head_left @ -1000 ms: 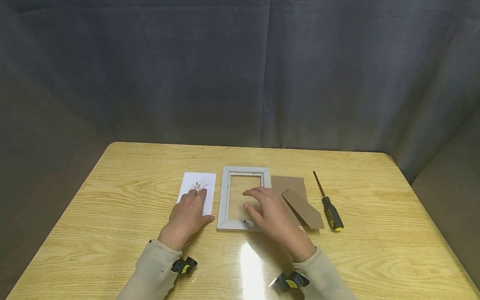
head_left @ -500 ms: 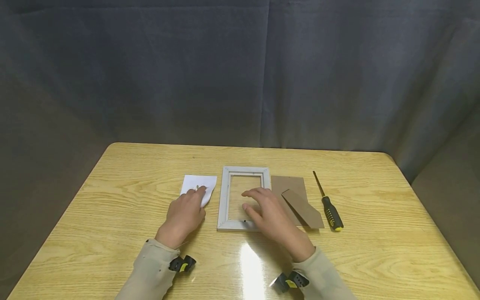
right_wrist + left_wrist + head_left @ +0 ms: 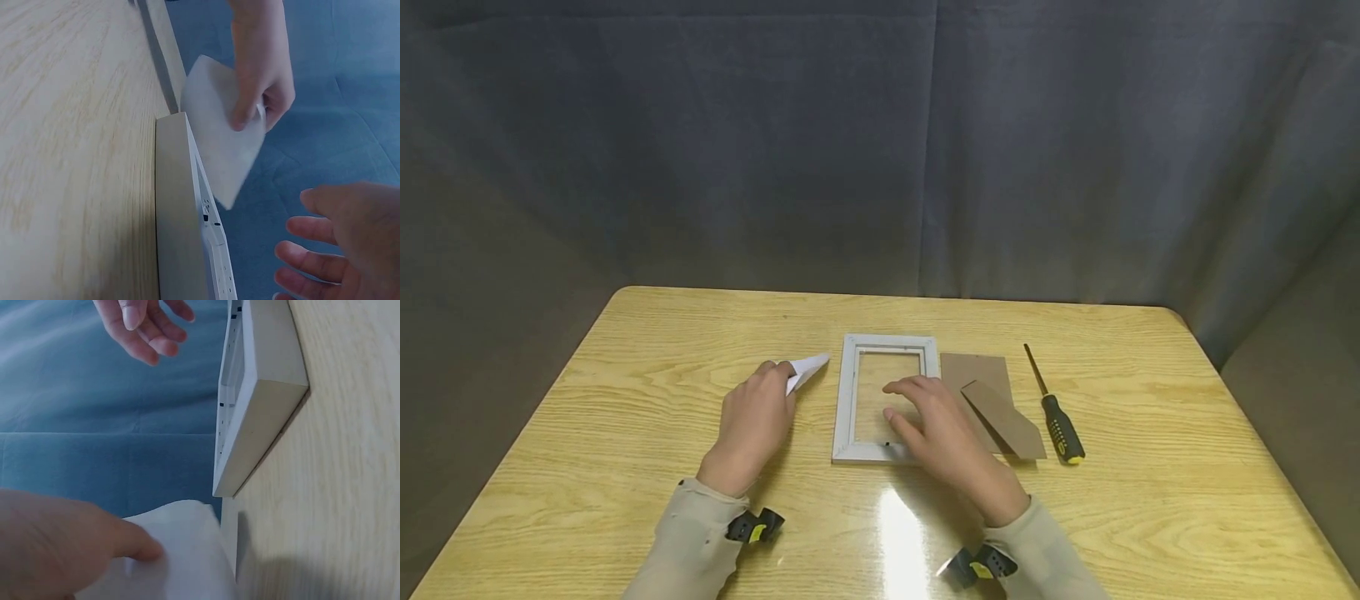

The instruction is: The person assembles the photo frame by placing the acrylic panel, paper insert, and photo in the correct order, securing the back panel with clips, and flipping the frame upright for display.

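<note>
Between thumb and fingers my left hand [image 3: 754, 421] pinches a white paper card [image 3: 807, 370], which bends and is raised off the table just left of a white picture frame [image 3: 844, 400]. In the right wrist view the card [image 3: 215, 125] shows its blank side, with the left thumb pressed on it. My right hand [image 3: 943, 429] hovers over the frame's lower right part, its fingers loosely bent and apart, holding nothing. The frame lies flat, and bare table shows through its opening. In the left wrist view the frame [image 3: 275, 412] stands beyond the card.
Right of the frame lies a brown backing board [image 3: 977, 367] with its stand flap [image 3: 1006, 417] lifted. Further right is a screwdriver [image 3: 1060, 425] with a black and yellow handle. A dark curtain [image 3: 880, 150] hangs behind the wooden table [image 3: 1150, 467].
My left hand has picked the card up from the table, bending it and drawing back a little to the left. The printed side has gone from sight. The right hand stays in place.
</note>
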Demonstrator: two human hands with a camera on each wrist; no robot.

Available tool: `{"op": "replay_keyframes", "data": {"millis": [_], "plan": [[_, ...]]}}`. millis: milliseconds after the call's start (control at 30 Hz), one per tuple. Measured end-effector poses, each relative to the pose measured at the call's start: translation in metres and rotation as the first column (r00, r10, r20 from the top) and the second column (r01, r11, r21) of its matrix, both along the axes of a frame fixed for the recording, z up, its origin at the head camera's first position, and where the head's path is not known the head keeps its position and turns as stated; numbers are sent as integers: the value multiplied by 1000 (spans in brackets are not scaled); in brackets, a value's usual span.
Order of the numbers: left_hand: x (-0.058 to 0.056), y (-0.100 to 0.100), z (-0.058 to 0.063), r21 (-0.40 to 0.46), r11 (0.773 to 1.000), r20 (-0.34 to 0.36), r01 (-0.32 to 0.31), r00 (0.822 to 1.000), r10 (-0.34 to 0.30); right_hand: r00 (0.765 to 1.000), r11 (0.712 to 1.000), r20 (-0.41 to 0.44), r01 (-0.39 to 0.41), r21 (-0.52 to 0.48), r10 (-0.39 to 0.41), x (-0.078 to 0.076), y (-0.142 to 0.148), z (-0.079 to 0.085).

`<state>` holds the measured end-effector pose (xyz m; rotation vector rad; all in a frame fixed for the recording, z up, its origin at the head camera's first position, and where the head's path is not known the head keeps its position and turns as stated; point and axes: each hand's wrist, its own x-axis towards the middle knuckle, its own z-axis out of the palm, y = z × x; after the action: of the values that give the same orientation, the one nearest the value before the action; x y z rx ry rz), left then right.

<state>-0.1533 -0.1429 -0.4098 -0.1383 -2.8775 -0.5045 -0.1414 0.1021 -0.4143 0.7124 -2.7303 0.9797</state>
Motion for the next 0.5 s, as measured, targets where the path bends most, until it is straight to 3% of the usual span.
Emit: {"op": "replay_keyframes", "data": {"millis": [267,500], "plan": [[2,0,11,142,990,-155,-18,987,40,1000,1000,-12,20,6,-20,0,1,1],[5,3,20,247,968,-138,-48,987,84,998,998,28,52,35,-53,1,5,5]]}}
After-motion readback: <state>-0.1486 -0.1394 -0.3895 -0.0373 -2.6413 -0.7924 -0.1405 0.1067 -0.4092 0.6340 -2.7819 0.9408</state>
